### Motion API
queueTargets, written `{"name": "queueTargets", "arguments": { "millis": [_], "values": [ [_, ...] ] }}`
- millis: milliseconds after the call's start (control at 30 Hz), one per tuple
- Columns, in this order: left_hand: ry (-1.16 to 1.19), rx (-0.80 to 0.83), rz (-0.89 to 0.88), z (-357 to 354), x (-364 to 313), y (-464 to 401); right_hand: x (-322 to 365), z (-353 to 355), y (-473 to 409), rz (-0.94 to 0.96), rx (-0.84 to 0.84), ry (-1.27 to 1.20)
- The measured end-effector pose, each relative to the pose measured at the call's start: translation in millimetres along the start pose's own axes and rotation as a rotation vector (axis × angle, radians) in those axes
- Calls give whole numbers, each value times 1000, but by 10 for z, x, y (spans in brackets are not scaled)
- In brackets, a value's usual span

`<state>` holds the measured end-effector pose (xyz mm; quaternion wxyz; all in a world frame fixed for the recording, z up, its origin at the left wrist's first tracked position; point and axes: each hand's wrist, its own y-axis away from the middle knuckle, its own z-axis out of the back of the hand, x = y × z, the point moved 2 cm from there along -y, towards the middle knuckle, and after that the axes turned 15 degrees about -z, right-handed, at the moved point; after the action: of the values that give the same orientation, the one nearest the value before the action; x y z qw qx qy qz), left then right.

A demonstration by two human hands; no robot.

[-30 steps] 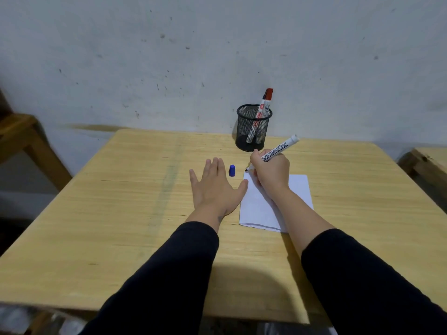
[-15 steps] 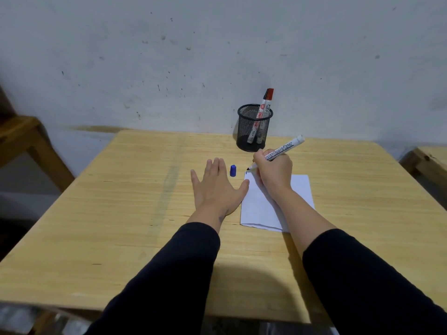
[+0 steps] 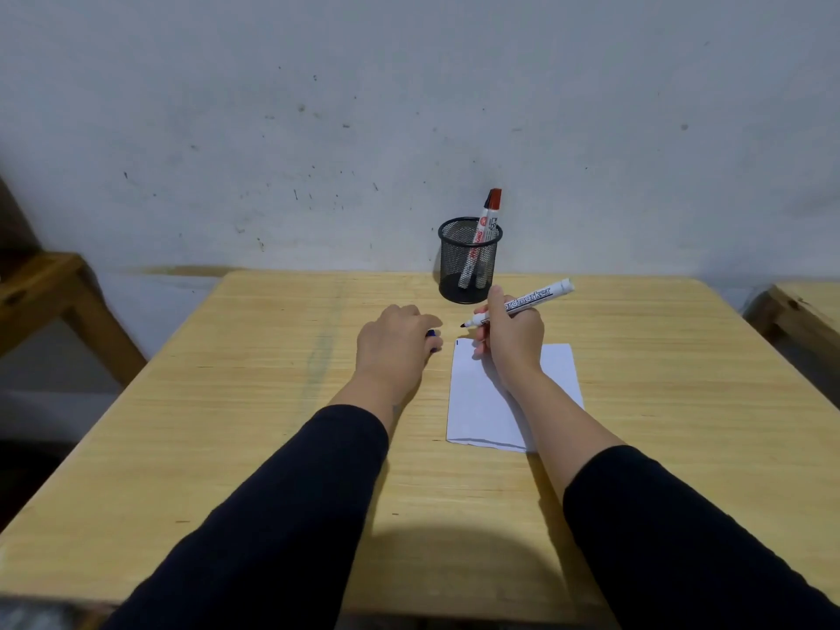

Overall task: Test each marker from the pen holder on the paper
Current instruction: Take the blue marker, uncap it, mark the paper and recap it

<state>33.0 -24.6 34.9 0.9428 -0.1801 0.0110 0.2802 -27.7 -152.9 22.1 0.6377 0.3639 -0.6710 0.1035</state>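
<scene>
My right hand (image 3: 511,341) grips a white marker (image 3: 529,303) with its cap off, the tip raised just above the far left corner of the white paper (image 3: 482,402). A short dark stroke marks that corner. My left hand (image 3: 393,350) has its fingers curled around the blue cap (image 3: 432,341), which peeks out between the fingertips on the table. A black mesh pen holder (image 3: 468,266) stands behind both hands with a red-capped marker (image 3: 488,216) leaning in it.
The light wooden table (image 3: 227,425) ends at a grey wall just behind the holder. Wooden furniture stands off the left side (image 3: 41,288) and off the right side (image 3: 804,306). My dark sleeves cover the near part of the table.
My left hand went from lying flat with spread fingers to closing on the blue cap. The marker's tip lifted off the paper, leaving a short stroke at the corner.
</scene>
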Motion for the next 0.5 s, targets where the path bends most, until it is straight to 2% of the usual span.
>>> {"name": "queueTargets", "arguments": {
  "millis": [100,200,267,500],
  "values": [
    [173,-21,106,35,-41,-37,52,8,40,-41,10,-59],
    [689,-295,318,110,-54,-40,226,67,91,-17,-37,-33],
    [937,-403,396,200,-98,-50,370,96,117,39,-51,-5],
    [1154,-509,386,384,-262,-183,697,103,272,160,-39,-19]
  ]
}}
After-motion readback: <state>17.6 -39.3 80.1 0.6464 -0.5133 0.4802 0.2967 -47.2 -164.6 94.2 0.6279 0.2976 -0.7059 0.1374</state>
